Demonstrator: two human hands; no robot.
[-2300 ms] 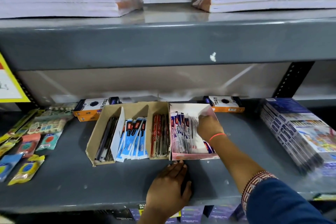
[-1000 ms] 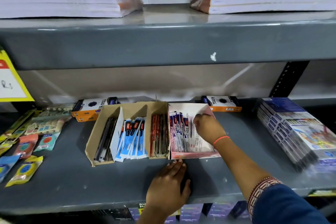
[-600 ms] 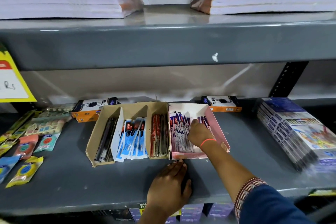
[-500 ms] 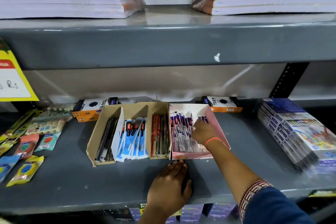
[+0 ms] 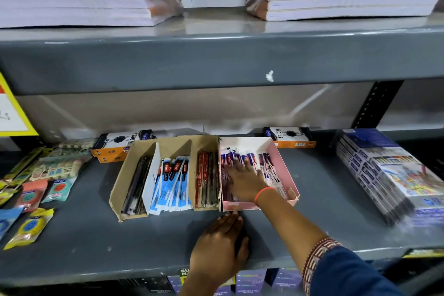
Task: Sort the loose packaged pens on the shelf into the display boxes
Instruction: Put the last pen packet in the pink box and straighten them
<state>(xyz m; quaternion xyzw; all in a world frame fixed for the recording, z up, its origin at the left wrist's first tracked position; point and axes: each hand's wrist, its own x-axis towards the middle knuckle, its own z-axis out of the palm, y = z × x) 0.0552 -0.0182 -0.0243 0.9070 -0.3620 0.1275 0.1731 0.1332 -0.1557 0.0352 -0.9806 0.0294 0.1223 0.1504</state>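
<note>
While its fingers [image 5: 236, 167] lay spread flat and released on the packaged pens [image 5: 269, 170], gripping nothing, the right hand [image 5: 245, 180] rested inside the pink display box [image 5: 284, 175] just right of the frame's centre. The left hand [image 5: 217, 249] lay palm down on the grey shelf [image 5: 84, 235] at lower centre, fingers loosely extended, fingertips just short of the pink box's front edge; whether it covered anything I could not tell.

Two display boxes stood side by side, touching: the pink one and a brown cardboard box [image 5: 120, 185] to its left, split into three compartments. These held, from left to right, dark pens [image 5: 135, 185], blue-and-white packs [image 5: 171, 182] with red-and-black headers, and red-and-dark pens [image 5: 206, 180].

The packs under the right hand were white sleeves with dark blue and red tops. Their long axes ran from the frame's bottom toward its top, headers pointing to the shelf's back, the rows fanned slightly.
</note>
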